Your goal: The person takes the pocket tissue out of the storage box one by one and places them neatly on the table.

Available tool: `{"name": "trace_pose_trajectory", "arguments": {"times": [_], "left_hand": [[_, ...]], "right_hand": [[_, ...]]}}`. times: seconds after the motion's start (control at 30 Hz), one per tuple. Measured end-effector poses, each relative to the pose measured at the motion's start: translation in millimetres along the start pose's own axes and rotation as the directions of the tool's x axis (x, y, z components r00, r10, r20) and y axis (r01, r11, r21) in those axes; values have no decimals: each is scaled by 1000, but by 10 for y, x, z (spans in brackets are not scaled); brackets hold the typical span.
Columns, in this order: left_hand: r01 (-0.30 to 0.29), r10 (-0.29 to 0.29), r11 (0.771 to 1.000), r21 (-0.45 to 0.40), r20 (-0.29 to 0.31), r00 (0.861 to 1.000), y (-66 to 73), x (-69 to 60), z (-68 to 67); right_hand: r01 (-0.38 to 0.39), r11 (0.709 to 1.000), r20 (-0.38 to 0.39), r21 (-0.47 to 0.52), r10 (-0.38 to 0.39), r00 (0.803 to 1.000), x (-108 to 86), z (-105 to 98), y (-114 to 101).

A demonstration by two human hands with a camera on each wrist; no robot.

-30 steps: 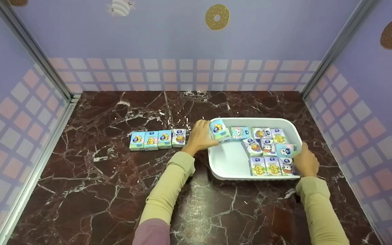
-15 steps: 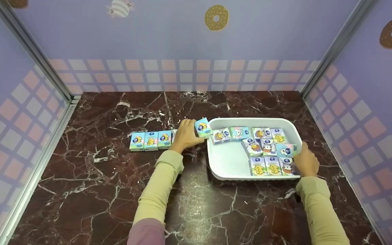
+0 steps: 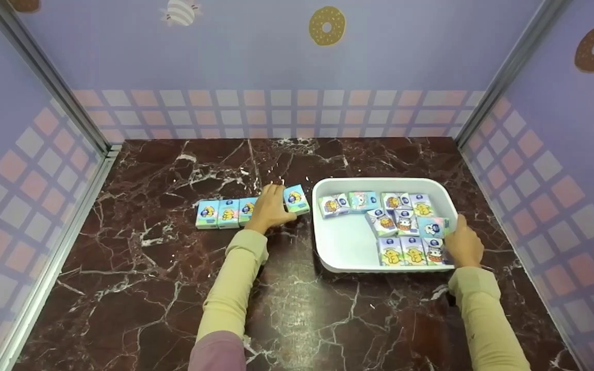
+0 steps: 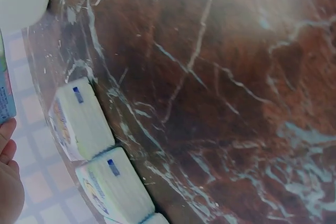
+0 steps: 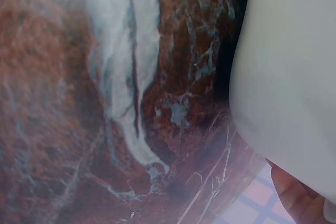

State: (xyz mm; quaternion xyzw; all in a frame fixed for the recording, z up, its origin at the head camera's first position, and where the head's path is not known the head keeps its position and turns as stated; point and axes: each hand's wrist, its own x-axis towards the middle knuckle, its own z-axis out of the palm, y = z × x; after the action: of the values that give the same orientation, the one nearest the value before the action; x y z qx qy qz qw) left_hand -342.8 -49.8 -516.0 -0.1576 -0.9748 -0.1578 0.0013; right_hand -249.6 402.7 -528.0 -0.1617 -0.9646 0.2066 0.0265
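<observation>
Yellow-sleeved, the left hand [image 3: 268, 207] pinches a blue-and-green tissue packet [image 3: 295, 199], its yellow cartoon and navy oval logo too small to read, just left of a white plastic tub [image 3: 346, 245], whose right rim the right hand [image 3: 463, 244] grips. Similar cartoon packets [image 3: 413, 252] lie inside; others form a row [image 3: 228, 212] on the dark red, white-veined tabletop [image 3: 142, 288], before lilac walls [image 3: 256, 51] with pink-and-white checks and doughnuts.

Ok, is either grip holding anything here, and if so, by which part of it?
The left grip holds a small blue packet by its left side; the right grip holds the white tray by its right-hand rim.
</observation>
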Motion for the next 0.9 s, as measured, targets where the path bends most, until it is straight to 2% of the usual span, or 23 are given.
{"name": "trace_pose_trajectory", "arguments": {"times": [0.37, 0.6, 0.9], "left_hand": [[-34, 30, 991, 126, 32, 999, -40, -4, 125], [-61, 54, 984, 165, 51, 997, -39, -10, 198], [-75, 61, 968, 238, 68, 996, -18, -9, 243]], "right_hand": [[-10, 1000, -2, -9, 10, 1000, 9, 0, -13], [-28, 1000, 15, -1, 28, 999, 9, -3, -20], [16, 1000, -31, -6, -16, 999, 1, 15, 2]]}}
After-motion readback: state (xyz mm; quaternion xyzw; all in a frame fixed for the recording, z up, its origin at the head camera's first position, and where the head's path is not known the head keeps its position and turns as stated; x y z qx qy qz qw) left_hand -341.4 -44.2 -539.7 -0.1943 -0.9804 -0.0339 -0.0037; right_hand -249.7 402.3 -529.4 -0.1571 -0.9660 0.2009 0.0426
